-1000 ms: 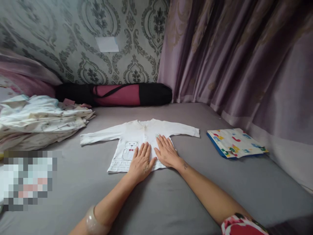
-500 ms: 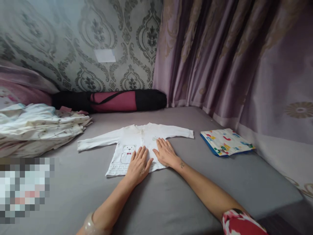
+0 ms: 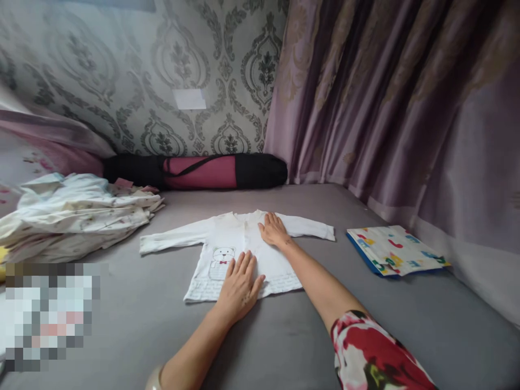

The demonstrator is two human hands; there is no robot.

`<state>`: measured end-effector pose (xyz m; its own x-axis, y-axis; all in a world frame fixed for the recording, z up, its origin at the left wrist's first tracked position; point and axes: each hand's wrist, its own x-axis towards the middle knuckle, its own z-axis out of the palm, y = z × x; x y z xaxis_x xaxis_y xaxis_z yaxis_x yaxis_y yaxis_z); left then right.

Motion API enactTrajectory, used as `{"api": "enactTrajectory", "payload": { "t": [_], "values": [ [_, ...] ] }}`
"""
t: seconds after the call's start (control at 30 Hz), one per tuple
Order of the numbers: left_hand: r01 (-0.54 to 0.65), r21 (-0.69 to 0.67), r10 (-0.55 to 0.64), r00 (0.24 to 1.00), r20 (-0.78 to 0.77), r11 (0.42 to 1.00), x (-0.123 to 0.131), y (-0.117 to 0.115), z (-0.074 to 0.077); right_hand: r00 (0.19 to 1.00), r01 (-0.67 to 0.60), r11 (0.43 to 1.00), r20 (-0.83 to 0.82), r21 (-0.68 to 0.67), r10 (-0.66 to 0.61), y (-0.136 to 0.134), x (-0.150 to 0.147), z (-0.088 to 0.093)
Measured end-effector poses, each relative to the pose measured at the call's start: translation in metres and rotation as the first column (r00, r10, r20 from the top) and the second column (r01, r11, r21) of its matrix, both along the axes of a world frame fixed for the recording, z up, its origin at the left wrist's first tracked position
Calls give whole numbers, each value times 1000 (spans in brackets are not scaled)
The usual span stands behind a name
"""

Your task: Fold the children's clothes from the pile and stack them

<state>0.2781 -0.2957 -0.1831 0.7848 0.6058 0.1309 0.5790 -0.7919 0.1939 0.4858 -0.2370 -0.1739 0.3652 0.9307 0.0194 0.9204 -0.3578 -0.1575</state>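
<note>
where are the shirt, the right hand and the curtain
shirt [image 3: 239,238]: head view, on the chest
right hand [image 3: 274,231]: head view, on the back of the hand
curtain [image 3: 377,108]: head view, on the hanging folds

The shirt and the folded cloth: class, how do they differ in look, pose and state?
The shirt is spread wide; the folded cloth makes a smaller, compact bundle. The shirt is mostly white; the folded cloth has a multicoloured print and a blue edge. The left hand and right hand lie on the shirt, while neither touches the folded cloth. Both things lie on the grey sheet.
</note>
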Motion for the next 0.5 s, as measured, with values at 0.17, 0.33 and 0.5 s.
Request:
{"api": "enactTrajectory", "payload": {
  "t": [0.17, 0.33, 0.5],
  "values": [
    [4, -2, -4, 1000, 24, 1000, -1, 0, 0, 1000, 23, 999, -4, -40, -23, 6, 3, 0],
    [-4, 5, 4, 999, 34, 1000, 0, 0, -1, 999, -47, 999, -16, 12, 47, 21, -8, 10],
    [-15, 3, 15, 1000, 28, 1000, 0, 0, -1, 996, -65, 996, -60, 59, 69, 30, -14, -5]
  ]
}}
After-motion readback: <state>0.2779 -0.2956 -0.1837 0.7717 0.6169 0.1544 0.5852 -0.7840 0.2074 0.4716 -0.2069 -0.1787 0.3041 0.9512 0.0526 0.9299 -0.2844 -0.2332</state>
